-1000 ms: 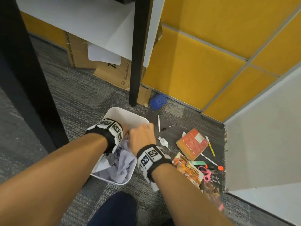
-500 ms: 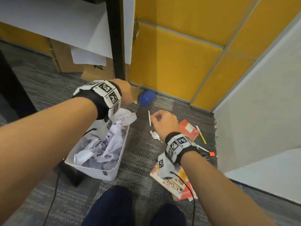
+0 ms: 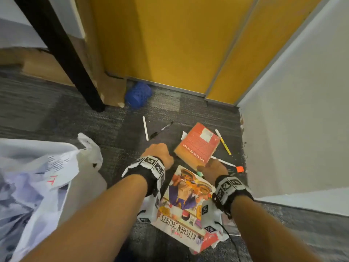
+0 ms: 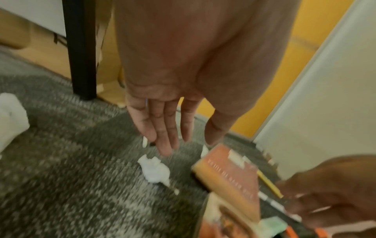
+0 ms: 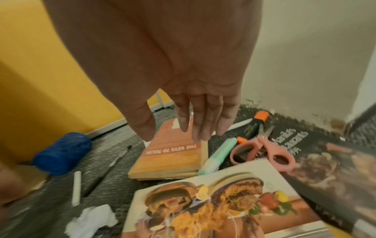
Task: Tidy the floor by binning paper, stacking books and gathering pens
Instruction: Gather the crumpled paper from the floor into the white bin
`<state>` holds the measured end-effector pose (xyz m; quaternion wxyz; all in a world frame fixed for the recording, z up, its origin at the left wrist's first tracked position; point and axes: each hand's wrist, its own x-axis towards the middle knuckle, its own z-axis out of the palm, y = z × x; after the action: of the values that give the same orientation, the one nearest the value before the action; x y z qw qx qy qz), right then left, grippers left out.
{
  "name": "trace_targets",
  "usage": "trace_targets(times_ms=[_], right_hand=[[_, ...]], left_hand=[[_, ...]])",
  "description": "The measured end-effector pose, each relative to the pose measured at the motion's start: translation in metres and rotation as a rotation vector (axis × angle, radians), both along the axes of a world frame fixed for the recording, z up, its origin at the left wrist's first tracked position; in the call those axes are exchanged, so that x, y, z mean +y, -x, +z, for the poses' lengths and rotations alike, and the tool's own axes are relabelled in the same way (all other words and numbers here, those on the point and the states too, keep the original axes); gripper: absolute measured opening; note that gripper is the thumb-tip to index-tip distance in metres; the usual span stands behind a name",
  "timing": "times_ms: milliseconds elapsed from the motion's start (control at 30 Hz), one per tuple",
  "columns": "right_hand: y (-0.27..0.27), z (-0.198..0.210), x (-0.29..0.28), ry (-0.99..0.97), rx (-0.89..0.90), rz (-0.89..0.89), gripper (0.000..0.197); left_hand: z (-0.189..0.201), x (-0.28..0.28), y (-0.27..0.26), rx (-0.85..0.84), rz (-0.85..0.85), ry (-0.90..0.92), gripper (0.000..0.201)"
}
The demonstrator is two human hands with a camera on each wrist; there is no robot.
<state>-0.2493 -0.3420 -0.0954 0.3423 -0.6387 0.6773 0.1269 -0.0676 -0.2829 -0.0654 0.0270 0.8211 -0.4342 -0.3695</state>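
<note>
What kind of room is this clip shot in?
Probably an office corner: grey carpet tiles, yellow partition panels and a black desk leg. Books, pens and a bin of crumpled paper lie on the floor.

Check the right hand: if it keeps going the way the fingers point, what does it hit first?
Most likely the orange paperback book. The right hand is open, its fingertips hanging over the book's far end in the right wrist view. Depth is unclear, so I cannot tell whether they already touch it.
</note>
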Motion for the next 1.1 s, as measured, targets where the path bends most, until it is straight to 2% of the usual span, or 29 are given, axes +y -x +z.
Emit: trace_targets(times_ms=[33,67,133,167,200,267,300,333,400,500,533,600,667,733,767,800,833,933,1000,1033,1100], right_hand=[[0.002,-0.01,-0.004,-0.004,-0.009,-0.029,0.049],[0.002,-0.047,-0.032,-0.039,0.034,-0.068,0.051],[0.004,-0.046,-0.033,-0.074,-0.03,-0.205,0.059],[0.006,-0.056,-0.037,-0.077,-0.063,-0.284,0.064],[0.003,-0.095,-0.064,-0.103,-0.037,-0.332,0.069],[0.0,-0.094,-0.069,-0.111,-0.058,-0.387,0.074],[-0.003,-0.107,-0.075,-0.124,-0.068,-0.405,0.072],[-0.004,-0.108,-0.074,-0.145,-0.079,-0.417,0.066],[-0.003,-0.117,-0.082,-0.205,-0.198,-0.496,0.05],[-0.006,-0.101,-0.095,-0.175,-0.571,-0.698,0.025],[-0.005,-0.092,-0.101,-0.112,-0.679,-0.746,0.024],[-0.009,-0.073,-0.125,-0.032,-0.798,-0.82,0.032],[-0.004,-0.054,-0.144,0.023,-0.875,-0.987,0.025],[-0.008,-0.05,-0.163,0.023,-1.003,-1.064,0.023],[-0.01,-0.049,-0.168,-0.002,-1.062,-1.029,0.028],[-0.018,-0.059,-0.17,-0.054,-1.049,-0.935,0.035],[-0.021,-0.064,-0.169,-0.079,-0.953,-0.803,0.041],[-0.031,-0.103,-0.15,-0.034,-0.338,-0.134,0.055],[-0.044,-0.122,-0.125,0.008,0.02,0.25,0.078],[-0.043,-0.123,-0.117,0.07,0.113,0.32,0.078],[-0.06,-0.129,-0.098,0.164,0.074,0.382,0.061]], left_hand=[[-0.017,0.0,-0.001,-0.004,0.015,-0.011,0.041],[-0.059,-0.024,-0.003,-0.01,0.026,-0.064,0.044],[-0.069,-0.017,-0.009,-0.031,0.019,-0.08,0.05],[-0.081,-0.02,-0.011,-0.04,0.004,-0.071,0.055],[-0.119,-0.046,-0.016,-0.071,-0.004,-0.105,0.06],[-0.125,-0.048,-0.023,-0.121,-0.025,-0.115,0.066],[-0.143,-0.056,-0.025,-0.131,-0.003,-0.128,0.066],[-0.143,-0.054,-0.025,-0.155,0.014,-0.121,0.065],[-0.159,-0.061,-0.024,-0.157,0.02,-0.084,0.061],[-0.167,-0.061,-0.028,-0.145,0.039,-0.055,0.044],[-0.166,-0.058,-0.028,-0.147,0.025,-0.048,0.038],[-0.171,-0.06,-0.036,-0.14,-0.027,-0.066,0.033],[-0.171,-0.061,-0.037,-0.105,-0.038,-0.065,0.03],[-0.172,-0.065,-0.042,-0.076,-0.031,-0.078,0.028],[-0.172,-0.068,-0.042,-0.074,-0.047,-0.077,0.029],[-0.173,-0.067,-0.046,-0.07,-0.058,-0.102,0.029],[-0.172,-0.069,-0.045,-0.058,-0.062,-0.104,0.03],[-0.169,-0.072,-0.048,-0.033,-0.044,-0.151,0.029],[-0.166,-0.07,-0.052,-0.043,-0.03,-0.188,0.034],[-0.162,-0.076,-0.047,-0.025,-0.009,-0.173,0.04],[-0.155,-0.071,-0.055,-0.006,0.116,-0.185,0.052]])
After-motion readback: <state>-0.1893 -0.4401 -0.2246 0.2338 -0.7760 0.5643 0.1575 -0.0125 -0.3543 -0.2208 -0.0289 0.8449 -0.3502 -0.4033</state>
